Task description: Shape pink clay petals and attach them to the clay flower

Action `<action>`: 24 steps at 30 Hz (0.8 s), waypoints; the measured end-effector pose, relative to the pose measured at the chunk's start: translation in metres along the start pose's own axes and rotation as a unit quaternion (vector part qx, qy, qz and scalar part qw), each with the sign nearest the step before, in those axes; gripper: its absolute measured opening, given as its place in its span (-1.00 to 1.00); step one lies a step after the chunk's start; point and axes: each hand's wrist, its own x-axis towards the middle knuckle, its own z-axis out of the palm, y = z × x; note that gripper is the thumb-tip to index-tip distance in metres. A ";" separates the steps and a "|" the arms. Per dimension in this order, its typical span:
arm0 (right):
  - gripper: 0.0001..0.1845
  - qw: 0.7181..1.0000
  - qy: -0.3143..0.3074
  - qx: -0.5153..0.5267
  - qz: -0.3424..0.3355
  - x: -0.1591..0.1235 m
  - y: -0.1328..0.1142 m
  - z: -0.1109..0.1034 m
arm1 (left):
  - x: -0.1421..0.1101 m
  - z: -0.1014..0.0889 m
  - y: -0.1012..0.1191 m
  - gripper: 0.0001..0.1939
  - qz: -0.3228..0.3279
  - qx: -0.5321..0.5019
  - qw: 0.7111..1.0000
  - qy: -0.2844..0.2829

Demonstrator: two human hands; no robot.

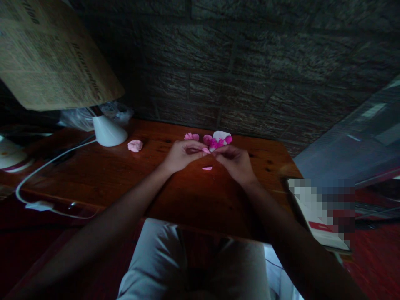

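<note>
Pinching: left hand (184, 156) is gripping pink piece (206, 150)
Right hand (236, 161): is pinching its right edge
White piece (221, 134): magenta bits (214, 143) are overlapping it

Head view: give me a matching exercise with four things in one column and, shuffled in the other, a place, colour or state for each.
Things
1. Lampshade
2. Lamp base
3. Pale pink lump
4. Left hand

Places, colours or states
A. Pinching a small pink piece
B. Brownish, with newspaper-like print
C. Lying on the wooden table, away from both hands
D. Plain white, with the shade above it

Right pairs: 1-B, 2-D, 3-C, 4-A
</note>
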 end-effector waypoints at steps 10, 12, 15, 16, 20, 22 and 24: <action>-0.66 0.999 -0.044 0.001 0.025 0.001 0.000 -0.002 | 0.000 0.001 0.004 -0.80 0.021 0.008 1.000 -0.007; -0.62 0.998 -0.048 0.008 0.032 0.001 0.000 -0.002 | 0.000 0.000 0.004 -0.80 0.023 0.015 1.000 -0.008; -0.65 0.998 -0.056 -0.003 0.023 0.000 0.000 -0.001 | 0.000 0.000 0.004 -0.81 0.020 0.016 1.000 -0.006; -0.68 0.998 -0.059 -0.009 0.016 0.000 0.000 -0.001 | 0.000 -0.001 0.003 -0.81 0.017 0.016 1.000 -0.003; -0.77 0.998 -0.055 -0.033 -0.011 -0.002 -0.001 0.000 | 0.001 -0.001 0.002 -0.81 0.016 0.029 0.999 0.001; -0.79 0.997 -0.047 -0.051 -0.020 -0.003 0.000 0.001 | 0.000 -0.001 0.003 -0.82 0.019 0.036 0.999 -0.001; -0.80 0.997 -0.039 -0.066 -0.025 -0.003 0.002 0.003 | 0.000 0.001 0.003 -0.82 0.020 0.039 0.999 -0.006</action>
